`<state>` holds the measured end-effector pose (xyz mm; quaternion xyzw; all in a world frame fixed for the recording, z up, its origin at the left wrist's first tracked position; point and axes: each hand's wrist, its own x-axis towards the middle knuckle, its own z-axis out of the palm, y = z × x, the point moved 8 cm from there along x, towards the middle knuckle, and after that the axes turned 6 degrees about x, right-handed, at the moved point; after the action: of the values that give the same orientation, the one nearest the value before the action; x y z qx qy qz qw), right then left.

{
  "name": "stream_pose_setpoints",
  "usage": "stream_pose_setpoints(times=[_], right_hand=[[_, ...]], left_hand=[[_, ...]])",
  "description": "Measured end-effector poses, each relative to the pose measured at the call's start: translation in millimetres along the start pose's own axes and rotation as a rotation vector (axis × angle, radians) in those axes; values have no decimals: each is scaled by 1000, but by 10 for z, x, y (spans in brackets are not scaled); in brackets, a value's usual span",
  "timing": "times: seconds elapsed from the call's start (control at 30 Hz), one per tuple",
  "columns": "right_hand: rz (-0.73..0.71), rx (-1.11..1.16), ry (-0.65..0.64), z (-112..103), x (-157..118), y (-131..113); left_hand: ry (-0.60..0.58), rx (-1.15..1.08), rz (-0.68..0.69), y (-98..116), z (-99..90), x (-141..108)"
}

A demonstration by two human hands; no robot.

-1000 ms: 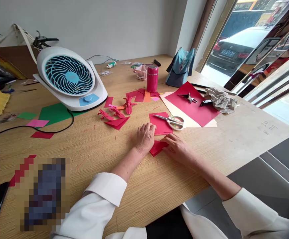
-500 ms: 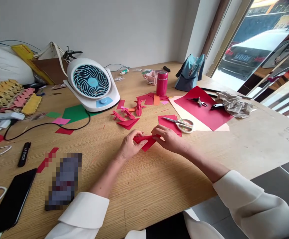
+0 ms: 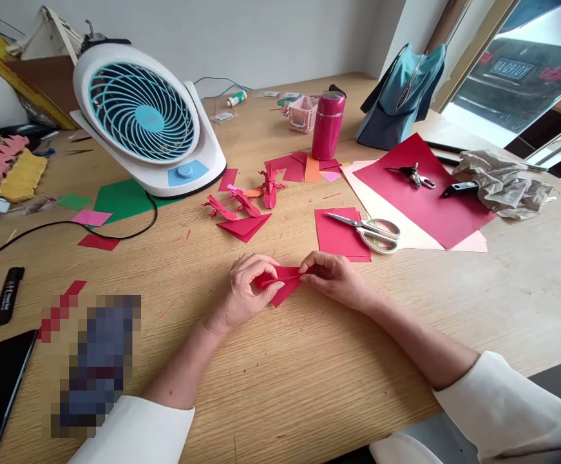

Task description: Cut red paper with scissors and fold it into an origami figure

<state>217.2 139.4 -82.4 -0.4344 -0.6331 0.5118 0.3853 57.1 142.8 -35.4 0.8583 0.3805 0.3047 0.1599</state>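
Between my hands is a folded piece of red paper (image 3: pixel 284 283), its point facing me and a crease along its upper side. My left hand (image 3: pixel 245 283) pinches the left end, thumb over the near face. The right end sits between the thumb and fingers of my right hand (image 3: pixel 335 278). Just beyond lies a folded red paper triangle (image 3: pixel 245 227), with several small folded red paper figures (image 3: pixel 246 200) behind it. Scissors (image 3: pixel 370 231) with white handles rest on red paper squares (image 3: pixel 338 235) to the right of my hands.
A white fan (image 3: pixel 145 122) stands at the back left, its black cord (image 3: pixel 135 233) curving over the table. A pink flask (image 3: pixel 328 125), a blue bag (image 3: pixel 400 96) and a large red sheet (image 3: pixel 420 212) with keys (image 3: pixel 413 175) are farther back. A phone (image 3: pixel 0 393) lies at left.
The view has moved closer and shifted, so the table things appear larger. Both hands still hold the red paper, whose upper edge now shows a raised fold; the right fingers pinch its right end.
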Motion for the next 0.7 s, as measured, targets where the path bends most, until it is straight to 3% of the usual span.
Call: stream_pose_setpoints(times=[0.4,0.53,0.7], right_hand=[[-24,-93,-10,-22,-46,-125],[-21,-87,-21,-18,-49,-139],[59,100,-34,-31,-32,-9]], left_hand=[[-35,126,23,19,18,-12],[-15,61,22,33,3,-16],[7,-100,-30,6,-3,-19]])
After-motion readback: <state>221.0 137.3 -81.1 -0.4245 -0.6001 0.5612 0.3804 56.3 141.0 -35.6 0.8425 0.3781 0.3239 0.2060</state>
